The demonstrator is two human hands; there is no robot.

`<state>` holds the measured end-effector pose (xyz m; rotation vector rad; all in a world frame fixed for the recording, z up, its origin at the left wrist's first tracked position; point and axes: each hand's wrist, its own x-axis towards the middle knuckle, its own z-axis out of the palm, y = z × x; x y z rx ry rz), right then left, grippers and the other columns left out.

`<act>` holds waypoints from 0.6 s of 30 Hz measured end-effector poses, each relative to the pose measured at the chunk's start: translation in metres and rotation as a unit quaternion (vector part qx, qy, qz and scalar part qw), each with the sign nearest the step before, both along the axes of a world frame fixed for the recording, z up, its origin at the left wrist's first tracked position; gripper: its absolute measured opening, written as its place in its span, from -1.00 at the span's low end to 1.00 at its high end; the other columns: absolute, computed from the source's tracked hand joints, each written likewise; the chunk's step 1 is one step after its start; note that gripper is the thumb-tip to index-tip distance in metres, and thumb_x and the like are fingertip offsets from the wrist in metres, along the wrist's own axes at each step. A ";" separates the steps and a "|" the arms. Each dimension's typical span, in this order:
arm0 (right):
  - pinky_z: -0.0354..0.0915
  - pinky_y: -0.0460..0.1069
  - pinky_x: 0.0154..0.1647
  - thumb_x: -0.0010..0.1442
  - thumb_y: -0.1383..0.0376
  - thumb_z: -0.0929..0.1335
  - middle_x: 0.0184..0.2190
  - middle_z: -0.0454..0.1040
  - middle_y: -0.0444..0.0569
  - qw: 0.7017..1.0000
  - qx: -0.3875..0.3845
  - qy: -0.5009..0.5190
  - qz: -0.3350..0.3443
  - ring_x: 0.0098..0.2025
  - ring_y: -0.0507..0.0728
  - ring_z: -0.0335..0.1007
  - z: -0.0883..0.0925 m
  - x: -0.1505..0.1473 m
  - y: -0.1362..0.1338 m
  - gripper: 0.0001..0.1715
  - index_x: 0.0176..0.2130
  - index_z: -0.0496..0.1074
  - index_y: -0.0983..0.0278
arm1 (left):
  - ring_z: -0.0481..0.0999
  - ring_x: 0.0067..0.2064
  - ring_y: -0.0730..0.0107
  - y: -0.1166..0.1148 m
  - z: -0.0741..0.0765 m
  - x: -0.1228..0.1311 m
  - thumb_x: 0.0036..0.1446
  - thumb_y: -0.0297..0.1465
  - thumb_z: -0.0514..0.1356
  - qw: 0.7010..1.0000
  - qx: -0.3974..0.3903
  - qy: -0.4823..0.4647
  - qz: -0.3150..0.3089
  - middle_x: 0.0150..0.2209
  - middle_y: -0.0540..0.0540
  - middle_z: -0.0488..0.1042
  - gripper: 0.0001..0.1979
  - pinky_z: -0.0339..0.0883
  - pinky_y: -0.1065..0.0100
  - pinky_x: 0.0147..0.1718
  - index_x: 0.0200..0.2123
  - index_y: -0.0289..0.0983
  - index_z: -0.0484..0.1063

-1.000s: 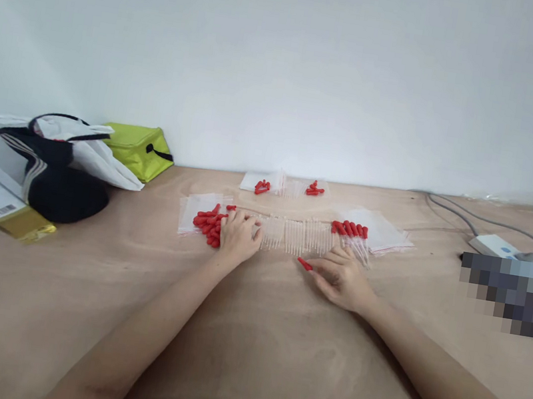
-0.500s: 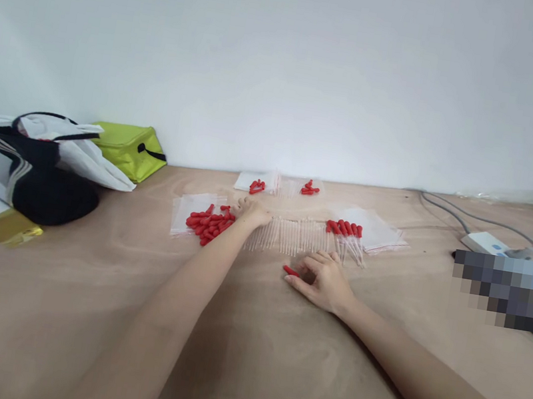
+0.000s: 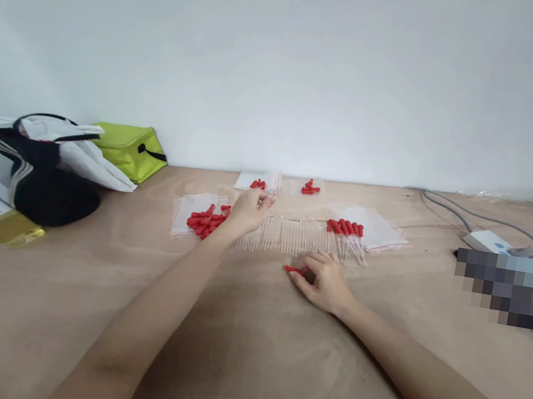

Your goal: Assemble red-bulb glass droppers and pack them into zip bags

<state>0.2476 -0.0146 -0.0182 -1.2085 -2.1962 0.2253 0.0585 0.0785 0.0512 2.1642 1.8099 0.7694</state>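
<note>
Just past the right hand (image 3: 327,283), I count about five capped tubes (image 3: 345,228); the clear tubes (image 3: 305,238) left of those are bare. Right fingers pinch a red cap (image 3: 292,269). Left hand (image 3: 247,213) half-curled, can't tell if gripping; red pile (image 3: 202,222) left of it. Versus half a second ago: left fingers swung rightward, right hand barely moved.

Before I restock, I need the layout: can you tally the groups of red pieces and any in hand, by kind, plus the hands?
Loose pile at left, nearby stray included: 1
Small far clusters, left cluster and right cluster: 2
Red-ended row on clear tubes: 1
Single red piece in right hand: 1
Hands, counting left hand: 2
Total: 7
</note>
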 end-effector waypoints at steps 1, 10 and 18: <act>0.08 -0.01 -0.32 0.07 0.24 0.27 -0.48 0.39 -0.10 1.000 -0.001 0.017 0.001 -0.39 0.06 0.28 -0.001 0.000 0.001 -0.86 -0.48 0.32 0.24 | 0.39 -0.38 0.40 -0.011 0.001 -0.003 0.16 -0.34 -0.04 0.998 0.028 -0.035 -0.040 -0.46 -0.05 0.40 -0.80 0.23 0.38 -0.37 -0.41 -0.30 0.29; 0.28 -0.02 -0.40 0.13 0.32 0.19 -0.40 0.39 -0.02 0.990 -0.001 0.142 -0.009 -0.41 0.07 0.33 -0.010 -0.008 0.010 -0.74 -0.16 0.33 0.24 | 0.39 -0.27 0.40 -0.075 -0.039 -0.022 0.19 -0.47 -0.11 0.968 0.088 -0.019 -0.234 -0.32 -0.08 0.37 -0.80 0.27 0.38 -0.28 -0.25 -0.27 0.29; 0.31 0.05 -0.17 0.14 0.36 0.19 -0.25 0.37 0.02 0.985 0.002 0.162 0.052 -0.20 0.10 0.34 -0.010 -0.007 0.008 -0.73 -0.18 0.38 0.20 | 0.39 -0.29 0.40 -0.082 -0.072 -0.019 0.18 -0.41 -0.03 0.959 0.140 -0.053 -0.243 -0.33 -0.10 0.37 -0.80 0.29 0.38 -0.27 -0.23 -0.28 0.37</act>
